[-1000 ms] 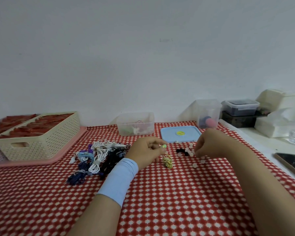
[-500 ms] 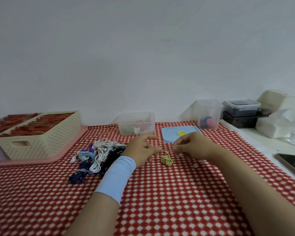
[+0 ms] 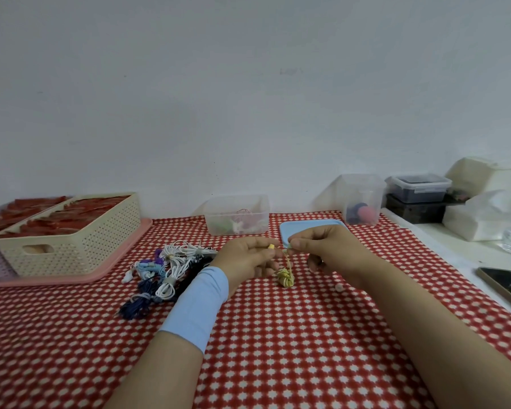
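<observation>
left hand (image 3: 250, 256) pinches yellow earbud (image 3: 271, 246), right hand (image 3: 326, 247) pinches the green end (image 3: 290, 245) (cord coil (image 3: 285, 278) below)

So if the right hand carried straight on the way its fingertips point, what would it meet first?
The right hand, pinching a green piece, points left at the left hand. It would first meet the yellow earbud pinched there; depth looks level, though one view leaves that unsure.

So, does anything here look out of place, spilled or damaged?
Nothing looks spilled or damaged. One small pale piece lies alone on the checked cloth near the right hand, which with the left hand pinches the yellow earphones. The blue lid lies flat behind them, off any box.
</observation>
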The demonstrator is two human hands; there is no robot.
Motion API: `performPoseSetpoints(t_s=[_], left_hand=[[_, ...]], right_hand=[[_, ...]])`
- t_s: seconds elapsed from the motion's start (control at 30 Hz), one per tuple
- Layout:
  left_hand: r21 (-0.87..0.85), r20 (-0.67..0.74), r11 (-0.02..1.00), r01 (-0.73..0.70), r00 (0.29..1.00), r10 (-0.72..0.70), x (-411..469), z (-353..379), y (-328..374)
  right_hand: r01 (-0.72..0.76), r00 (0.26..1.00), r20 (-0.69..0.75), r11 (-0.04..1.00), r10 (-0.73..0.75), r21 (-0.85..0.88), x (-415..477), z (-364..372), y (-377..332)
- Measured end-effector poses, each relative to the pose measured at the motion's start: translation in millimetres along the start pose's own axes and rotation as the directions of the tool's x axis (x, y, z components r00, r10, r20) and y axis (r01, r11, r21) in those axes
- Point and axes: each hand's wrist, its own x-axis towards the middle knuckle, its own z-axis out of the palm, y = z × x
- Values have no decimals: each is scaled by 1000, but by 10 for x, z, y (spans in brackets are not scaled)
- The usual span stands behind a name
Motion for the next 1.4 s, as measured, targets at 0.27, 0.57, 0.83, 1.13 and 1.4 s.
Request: performPoseSetpoints(t_s=[0.27,0.57,0.83,1.13,1.4], left_hand=[[-45,-158,990,-134,979,125,32,86,-33],[-223,-70,972,-79,995,64,8,131,-11],[-172,1,981,-86,996,87,-21,146,-4],[-167,14,981,-97,995,100,-38,158,-9],[-154,20,983,-100,994,104,-44,148,-18]], right_hand=[[-2,999,35,992,-2,126,-7,18,-19],[-2,999,37,979,-6,203,12,32,-6],[-3,1000,30,973,-4,232,6,25,-16],[-29,993,116,969,1,245,65,0,50],[-56,982,187,965,7,258,83,-14,90]])
